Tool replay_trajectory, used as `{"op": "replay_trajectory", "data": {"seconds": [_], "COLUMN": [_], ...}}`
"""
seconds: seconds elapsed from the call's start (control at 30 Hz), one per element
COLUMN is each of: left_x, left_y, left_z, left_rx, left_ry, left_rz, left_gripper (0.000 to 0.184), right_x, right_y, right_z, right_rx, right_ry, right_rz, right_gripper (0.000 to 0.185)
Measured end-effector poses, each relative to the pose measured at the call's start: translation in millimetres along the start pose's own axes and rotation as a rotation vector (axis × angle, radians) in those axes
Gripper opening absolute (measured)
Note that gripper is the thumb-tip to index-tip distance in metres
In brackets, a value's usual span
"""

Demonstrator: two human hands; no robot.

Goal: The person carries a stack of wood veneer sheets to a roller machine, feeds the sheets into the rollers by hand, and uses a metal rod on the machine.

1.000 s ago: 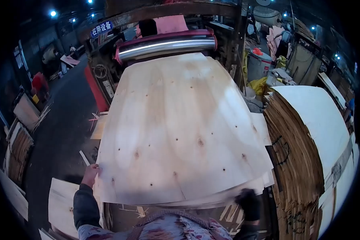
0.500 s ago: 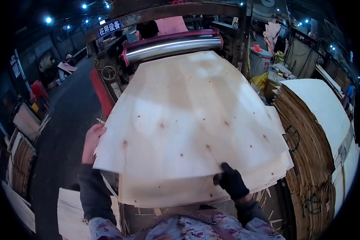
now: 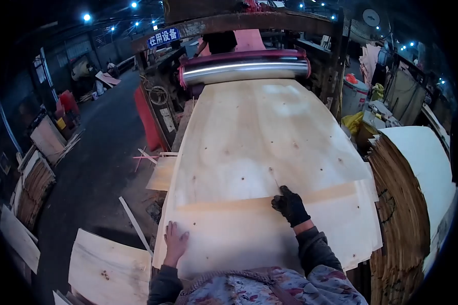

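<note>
The head view shows a broad, pale wood sheet (image 3: 259, 137) lying over more sheets (image 3: 229, 229), its far end up by a shiny roller (image 3: 247, 71); I can't tell if they touch. The left hand (image 3: 175, 243), bare, rests on the sheets beneath near their left side, fingers spread. The right hand (image 3: 290, 206), in a dark glove, is at the top sheet's near edge, fingers bunched; whether they grip it, I can't tell.

Over to the right stands a pale drum (image 3: 354, 97) with something red (image 3: 351, 79) at its top, in it or on it, hard to say. A yellow bag (image 3: 352, 122) slumps just beside it, contents hidden. Nearer is a tall stack of veneer (image 3: 399, 213). Beyond the roller is another person (image 3: 221, 43) in dark clothing.
</note>
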State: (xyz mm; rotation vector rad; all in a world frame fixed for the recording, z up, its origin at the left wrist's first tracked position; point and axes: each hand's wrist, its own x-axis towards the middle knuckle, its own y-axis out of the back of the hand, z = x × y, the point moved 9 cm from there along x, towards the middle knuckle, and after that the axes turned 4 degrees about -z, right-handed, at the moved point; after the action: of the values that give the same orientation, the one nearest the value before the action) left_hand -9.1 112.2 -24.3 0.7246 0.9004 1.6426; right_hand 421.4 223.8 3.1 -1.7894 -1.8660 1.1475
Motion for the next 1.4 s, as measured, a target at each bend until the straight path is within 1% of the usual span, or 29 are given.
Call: {"op": "replay_trajectory", "data": {"seconds": [0.07, 0.13, 0.2, 0.23, 0.3, 0.33, 0.4, 0.47, 0.53, 0.6, 0.63, 0.7, 0.73, 0.8, 0.83, 0.87, 0.9, 0.93, 0.97, 1.0, 1.07, 1.1, 1.13, 1.17, 1.2, 1.27, 1.3, 1.33, 1.4], "left_x": [4, 2, -1, -2, -1, 1, 5, 8, 9, 16, 21, 20, 15, 7, 11, 17, 18, 15, 8, 12, 26, 21, 16, 13, 14, 22, 21, 18, 15], "left_y": [-3, -1, 5, 5, 10, 6, 0, 2, 0, -10, -8, -15, -9, 3, -2, 5, 5, 2, 22, 23, 37, 47, 62, 72, 80, 100, 110, 123, 135], "left_z": [-9, -7, -6, -3, -16, -24, -44, -49, -61, -86, -90, -95, -81, -43, -55, -64, -75, -81, -59, -68, -97, -88, -60, -40, -38, -25, -16, 1, 16], "left_rx": [-0.02, -0.047, -0.002, 0.007, 0.015, 0.024, -0.076, -0.126, -0.176, -0.335, -0.328, -0.516, -0.51, -0.722, -0.784, -0.778, -0.791, -0.803, -0.835, -0.834, -0.95, -0.946, -0.953, -0.965, -0.977, -0.943, -0.96, -0.973, -1.0], "left_ry": [0.014, 0.024, 0.153, 0.141, 0.268, 0.254, 0.205, 0.205, 0.212, 0.223, 0.225, 0.265, 0.274, 0.353, 0.324, 0.325, 0.363, 0.401, 0.436, 0.439, 0.321, 0.323, 0.321, 0.318, 0.317, 0.133, 0.135, 0.105, 0.086], "left_rz": [0.007, 0.01, -0.033, -0.043, -0.039, -0.045, 0.006, -0.004, -0.008, 0.03, 0.029, -0.019, -0.018, -0.091, -0.107, -0.104, -0.172, -0.244, -0.189, -0.197, -0.087, -0.101, -0.177, -0.252, -0.262, -0.25, -0.257, -0.272, -0.29], "left_gripper": [0.067, 0.068, 0.068, 0.068, 0.07, 0.07, 0.073, 0.074, 0.075, 0.082, 0.082, 0.078, 0.078, 0.072, 0.065, 0.065, 0.064, 0.062, 0.054, 0.054, 0.046, 0.046, 0.045, 0.043, 0.043, 0.046, 0.046, 0.046, 0.046], "right_x": [0, 1, 0, -2, -1, 0, 3, 21, 45, 67, 97, 141, 156, 150, 151, 149, 144, 128, 103, 71, 6, -26, -58, -90, -121, -174, -195, -215, -241], "right_y": [5, 4, 10, 13, 9, 9, 5, 11, 11, 5, 12, 7, 4, -25, -27, -33, -38, -36, -37, -39, -31, -26, -23, -20, -21, -24, -25, -31, -32], "right_z": [-3, 1, 3, 4, -1, -3, -5, -7, -10, -22, -21, -38, -46, -59, -55, -51, -43, -23, -3, 16, 57, 74, 88, 98, 104, 117, 123, 122, 123], "right_rx": [-0.097, -0.028, 0.001, 0.013, -0.044, -0.03, -0.002, 0.038, 0.075, 0.069, 0.079, 0.131, 0.07, 0.278, 0.285, 0.22, 0.155, 0.083, 0.055, 0.024, -0.077, -0.025, 0.023, -0.01, -0.049, -0.074, -0.026, -0.046, -0.061], "right_ry": [0.018, 0.024, 0.02, 0.027, 0.057, 0.066, 0.071, 0.062, 0.031, 0.075, 0.035, 0.097, 0.078, 0.137, 0.134, 0.15, 0.164, 0.083, 0.031, -0.02, -0.134, -0.152, -0.168, -0.185, -0.202, -0.281, -0.305, -0.279, -0.186], "right_rz": [0.045, 0.039, 0.082, 0.093, 0.063, 0.071, 0.03, 0.079, 0.028, 0.005, -0.021, -0.07, -0.066, -0.151, -0.154, -0.226, -0.295, -0.275, -0.32, -0.363, -0.36, -0.4, -0.439, -0.41, -0.383, -0.308, -0.282, -0.197, -0.133], "right_gripper": [0.025, 0.025, 0.024, 0.024, 0.025, 0.025, 0.025, 0.025, 0.024, 0.023, 0.023, 0.025, 0.026, 0.024, 0.024, 0.023, 0.022, 0.023, 0.023, 0.023, 0.026, 0.029, 0.032, 0.035, 0.038, 0.04, 0.039, 0.04, 0.037]}}
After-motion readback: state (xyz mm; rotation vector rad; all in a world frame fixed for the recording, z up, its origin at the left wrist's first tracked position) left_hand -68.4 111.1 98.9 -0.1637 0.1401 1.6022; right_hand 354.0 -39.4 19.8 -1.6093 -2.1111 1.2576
